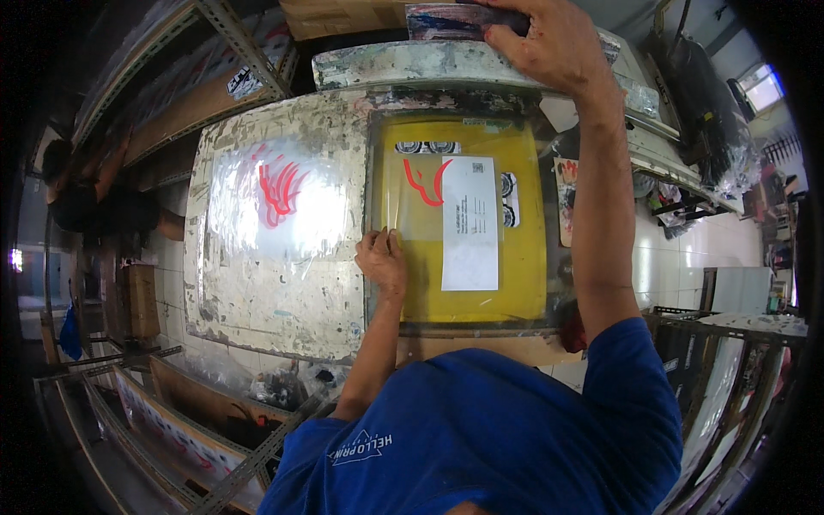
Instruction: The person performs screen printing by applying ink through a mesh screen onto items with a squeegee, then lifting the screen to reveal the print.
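My left hand (382,262) is closed in a pinch at the left edge of a clear plastic sheet (419,210). The sheet lies over a yellow panel (524,266) in a dark frame and bears red curved strokes. A white printed paper (469,257) lies upright on the yellow, partly beside the red strokes. Black-and-white printed pieces (511,199) show at its right and above it. At the far side my right hand (549,43) grips an ink-stained flat board (455,23), its thumb on the near face. Some of its fingers are cut off by the picture's edge.
A stack of clear sheets with red flame prints (279,193) lies on the paint-worn tabletop (283,313) at left. A stained ledge (412,67) runs along the back. Metal racks (240,43) stand around, and another person (99,193) is at far left.
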The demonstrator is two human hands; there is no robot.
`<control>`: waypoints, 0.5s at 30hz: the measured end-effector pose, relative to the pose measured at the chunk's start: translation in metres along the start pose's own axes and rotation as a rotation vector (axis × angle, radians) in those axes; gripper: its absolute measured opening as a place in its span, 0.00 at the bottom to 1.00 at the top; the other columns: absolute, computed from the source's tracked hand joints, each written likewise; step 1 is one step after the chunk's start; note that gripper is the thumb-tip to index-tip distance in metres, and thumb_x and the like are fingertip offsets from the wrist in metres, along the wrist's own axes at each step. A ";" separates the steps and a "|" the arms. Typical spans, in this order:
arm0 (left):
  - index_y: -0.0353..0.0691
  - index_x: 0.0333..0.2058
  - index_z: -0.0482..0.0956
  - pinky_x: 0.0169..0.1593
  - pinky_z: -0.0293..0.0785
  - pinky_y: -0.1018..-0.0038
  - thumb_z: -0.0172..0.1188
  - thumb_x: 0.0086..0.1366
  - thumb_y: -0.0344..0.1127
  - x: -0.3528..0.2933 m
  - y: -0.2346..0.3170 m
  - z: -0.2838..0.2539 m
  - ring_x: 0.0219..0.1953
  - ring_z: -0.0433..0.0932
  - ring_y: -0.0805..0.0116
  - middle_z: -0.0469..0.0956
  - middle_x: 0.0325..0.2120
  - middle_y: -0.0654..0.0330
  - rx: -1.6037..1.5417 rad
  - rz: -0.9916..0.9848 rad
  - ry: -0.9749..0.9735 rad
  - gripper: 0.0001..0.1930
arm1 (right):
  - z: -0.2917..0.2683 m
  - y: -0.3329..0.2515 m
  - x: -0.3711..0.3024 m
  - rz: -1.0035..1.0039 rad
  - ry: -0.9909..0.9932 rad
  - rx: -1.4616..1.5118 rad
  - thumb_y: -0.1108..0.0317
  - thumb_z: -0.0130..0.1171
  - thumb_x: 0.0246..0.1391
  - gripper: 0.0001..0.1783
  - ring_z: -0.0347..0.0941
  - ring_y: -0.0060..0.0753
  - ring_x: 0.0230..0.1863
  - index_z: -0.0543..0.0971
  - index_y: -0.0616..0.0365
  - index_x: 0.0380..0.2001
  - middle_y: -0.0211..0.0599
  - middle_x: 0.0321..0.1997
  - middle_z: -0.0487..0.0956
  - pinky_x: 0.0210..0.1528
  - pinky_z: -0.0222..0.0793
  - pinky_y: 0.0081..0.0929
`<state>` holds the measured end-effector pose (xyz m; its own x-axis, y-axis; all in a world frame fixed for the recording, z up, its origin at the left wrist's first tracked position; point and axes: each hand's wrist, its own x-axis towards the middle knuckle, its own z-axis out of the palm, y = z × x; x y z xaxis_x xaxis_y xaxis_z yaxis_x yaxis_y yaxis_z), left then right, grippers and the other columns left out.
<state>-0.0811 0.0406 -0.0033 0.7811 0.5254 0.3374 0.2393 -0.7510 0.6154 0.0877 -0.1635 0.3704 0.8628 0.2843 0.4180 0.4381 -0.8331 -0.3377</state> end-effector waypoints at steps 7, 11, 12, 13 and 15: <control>0.30 0.30 0.81 0.30 0.68 0.73 0.60 0.66 0.36 0.028 0.041 -0.016 0.22 0.72 0.71 0.76 0.19 0.58 -0.657 -0.297 0.039 0.13 | 0.004 0.006 0.005 -0.062 0.033 0.074 0.62 0.57 0.40 0.23 0.78 0.42 0.30 0.84 0.56 0.42 0.49 0.31 0.83 0.36 0.73 0.33; 0.31 0.31 0.81 0.33 0.67 0.78 0.60 0.66 0.35 0.061 0.031 -0.047 0.25 0.69 0.77 0.76 0.21 0.65 -0.800 -0.398 0.103 0.11 | 0.008 0.010 0.006 -0.105 0.063 0.065 0.62 0.56 0.41 0.23 0.78 0.44 0.32 0.84 0.56 0.43 0.49 0.35 0.84 0.39 0.74 0.34; 0.33 0.34 0.83 0.34 0.66 0.79 0.61 0.66 0.35 0.069 0.015 -0.053 0.26 0.70 0.78 0.76 0.23 0.66 -0.797 -0.386 0.129 0.09 | 0.008 0.010 0.006 -0.116 0.063 0.050 0.62 0.56 0.41 0.23 0.78 0.45 0.32 0.84 0.56 0.43 0.49 0.36 0.84 0.40 0.74 0.34; 0.33 0.34 0.83 0.34 0.66 0.79 0.61 0.66 0.34 0.076 -0.003 -0.060 0.26 0.69 0.78 0.76 0.23 0.66 -0.784 -0.389 0.160 0.09 | 0.008 0.009 0.007 -0.111 0.055 0.058 0.62 0.56 0.41 0.23 0.78 0.45 0.32 0.84 0.56 0.43 0.49 0.36 0.84 0.40 0.74 0.34; 0.33 0.35 0.83 0.34 0.66 0.79 0.60 0.66 0.33 0.087 -0.043 -0.076 0.26 0.69 0.77 0.77 0.23 0.65 -0.774 -0.404 0.235 0.09 | 0.008 0.008 0.007 -0.098 0.040 0.076 0.62 0.57 0.41 0.23 0.78 0.46 0.33 0.84 0.55 0.43 0.50 0.36 0.83 0.41 0.74 0.35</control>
<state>-0.0669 0.1488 0.0540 0.5633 0.8227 0.0763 -0.0516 -0.0572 0.9970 0.0991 -0.1643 0.3635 0.8046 0.3423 0.4852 0.5392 -0.7634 -0.3557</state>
